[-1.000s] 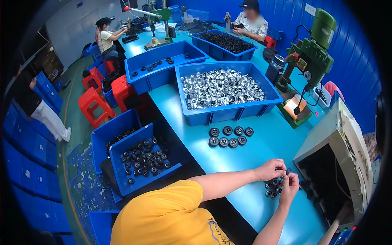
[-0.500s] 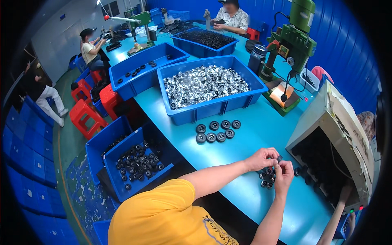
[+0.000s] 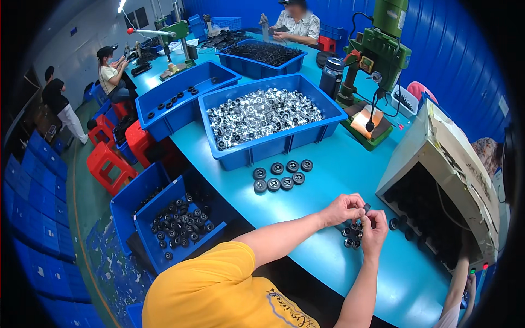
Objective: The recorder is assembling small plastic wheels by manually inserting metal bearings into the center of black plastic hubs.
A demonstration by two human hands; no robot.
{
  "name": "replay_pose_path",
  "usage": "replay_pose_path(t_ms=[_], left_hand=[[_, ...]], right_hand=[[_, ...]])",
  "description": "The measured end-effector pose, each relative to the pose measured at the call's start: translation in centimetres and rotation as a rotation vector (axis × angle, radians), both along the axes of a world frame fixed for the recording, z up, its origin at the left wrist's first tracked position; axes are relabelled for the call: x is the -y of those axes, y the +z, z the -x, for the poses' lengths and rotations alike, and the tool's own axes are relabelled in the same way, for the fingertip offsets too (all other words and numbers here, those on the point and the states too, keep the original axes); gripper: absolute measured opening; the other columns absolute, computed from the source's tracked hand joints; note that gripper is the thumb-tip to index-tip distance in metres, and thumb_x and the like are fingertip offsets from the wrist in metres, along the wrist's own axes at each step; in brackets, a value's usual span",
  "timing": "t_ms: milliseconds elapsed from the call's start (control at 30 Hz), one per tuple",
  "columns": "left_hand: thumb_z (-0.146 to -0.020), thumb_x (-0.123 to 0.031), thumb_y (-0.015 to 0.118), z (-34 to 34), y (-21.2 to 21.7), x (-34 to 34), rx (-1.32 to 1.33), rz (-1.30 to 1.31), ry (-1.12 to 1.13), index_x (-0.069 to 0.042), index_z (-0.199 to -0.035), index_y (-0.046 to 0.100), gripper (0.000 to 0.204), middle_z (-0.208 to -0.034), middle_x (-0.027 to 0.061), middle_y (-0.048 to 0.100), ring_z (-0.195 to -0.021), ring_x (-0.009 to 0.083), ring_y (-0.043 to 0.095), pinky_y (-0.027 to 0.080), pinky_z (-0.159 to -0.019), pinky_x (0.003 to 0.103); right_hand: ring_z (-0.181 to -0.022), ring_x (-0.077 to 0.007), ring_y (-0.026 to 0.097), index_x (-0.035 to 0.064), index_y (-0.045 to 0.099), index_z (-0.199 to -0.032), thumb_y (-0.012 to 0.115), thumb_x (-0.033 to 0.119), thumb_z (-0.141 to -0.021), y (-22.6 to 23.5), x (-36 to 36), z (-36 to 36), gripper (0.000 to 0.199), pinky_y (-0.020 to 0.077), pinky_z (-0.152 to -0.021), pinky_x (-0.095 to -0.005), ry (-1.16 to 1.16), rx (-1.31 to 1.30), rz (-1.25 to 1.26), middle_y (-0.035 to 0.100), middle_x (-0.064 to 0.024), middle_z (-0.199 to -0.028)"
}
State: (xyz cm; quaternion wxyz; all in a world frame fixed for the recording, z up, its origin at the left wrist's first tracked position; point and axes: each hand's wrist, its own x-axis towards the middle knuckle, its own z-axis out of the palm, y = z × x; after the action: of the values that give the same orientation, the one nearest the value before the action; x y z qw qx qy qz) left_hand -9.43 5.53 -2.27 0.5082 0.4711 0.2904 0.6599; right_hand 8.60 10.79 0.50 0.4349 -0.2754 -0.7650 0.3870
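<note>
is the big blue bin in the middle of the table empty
No, the big blue plastic bin is filled with shiny silver metal parts.

Wheels before bin, on table

A long turquoise table carries blue bins — one full of shiny metal parts, others of black ones. Loose black wheels lie in two rows near a green drill press, a grey box beside it — and a small pile of black parts
</note>
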Motion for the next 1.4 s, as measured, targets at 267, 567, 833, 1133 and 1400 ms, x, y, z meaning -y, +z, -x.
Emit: replay_pose_path(t_ms=[267, 567, 833, 1133, 1400], left_hand=[[-0.103, -0.024, 0.075, 0.3, 0.0, 0.1, -0.033, -0.002, 0.096, -0.002, -0.090, 0.070, 0.026, -0.108, 0.0042, 0.061, -0.081, 0.0112, 0.063, 0.054, -0.072, 0.027], [-0.105, -0.026, 0.071, 1.9, 0.0, -0.6, 0.081, 0.121, 0.233, -0.005, -0.098, 0.070, 0.021, -0.100, 0.0080, 0.070, -0.077, 0.0137, 0.064, 0.053, -0.067, 0.028], [-0.109, -0.027, 0.064, 1.9, 1.2, -0.5, 0.375, 0.210, 0.204, -0.004, -0.109, 0.069, 0.024, -0.106, 0.0151, 0.074, -0.077, 0.0172, 0.064, 0.052, -0.066, 0.029], [-0.109, -0.025, 0.060, 1.4, 0.8, -0.6, 0.361, 0.207, 0.124, -0.005, -0.107, 0.068, 0.022, -0.107, 0.0152, 0.074, -0.079, 0.0171, 0.064, 0.051, -0.066, 0.031], [-0.108, -0.024, 0.059, 2.6, -1.6, -1.3, 0.363, 0.202, 0.093, -0.004, -0.115, 0.065, 0.022, -0.113, 0.0174, 0.072, -0.082, 0.0181, 0.064, 0.051, -0.066, 0.031]], right_hand=[[-0.073, -0.0120, 0.061, 0.0013, 0.071, -0.094, 0.077, -0.003, -0.088, 0.8, 0.6, 0.4, 0.009, 0.0482, -0.064, -0.0278, -0.021, 0.026, -0.054, 0.062, -0.0046, -0.087], [-0.081, -0.0177, 0.065, 0.0037, 0.078, -0.103, 0.074, 0.005, -0.093, 1.1, -2.2, -1.6, 0.011, 0.0513, -0.072, -0.0303, -0.334, 0.082, -0.167, 0.071, -0.0077, -0.095], [-0.087, -0.0248, 0.066, 0.0077, 0.080, -0.106, 0.078, 0.016, -0.090, 0.1, -3.5, -3.1, 0.018, 0.0545, -0.082, -0.0370, -0.282, 0.264, 0.013, 0.073, -0.0097, -0.102], [-0.112, -0.0348, 0.062, 0.0157, 0.079, -0.122, 0.082, 0.034, -0.083, -0.7, -1.3, -1.3, 0.044, 0.0491, -0.095, -0.0477, -0.269, 0.500, -0.203, 0.072, -0.0104, -0.119], [-0.110, -0.0346, 0.061, 0.0147, 0.078, -0.107, 0.078, 0.025, -0.078, -1.2, -1.4, -1.1, 0.031, 0.0485, -0.096, -0.0475, -0.285, 0.587, -0.194, 0.070, -0.0110, -0.110]])
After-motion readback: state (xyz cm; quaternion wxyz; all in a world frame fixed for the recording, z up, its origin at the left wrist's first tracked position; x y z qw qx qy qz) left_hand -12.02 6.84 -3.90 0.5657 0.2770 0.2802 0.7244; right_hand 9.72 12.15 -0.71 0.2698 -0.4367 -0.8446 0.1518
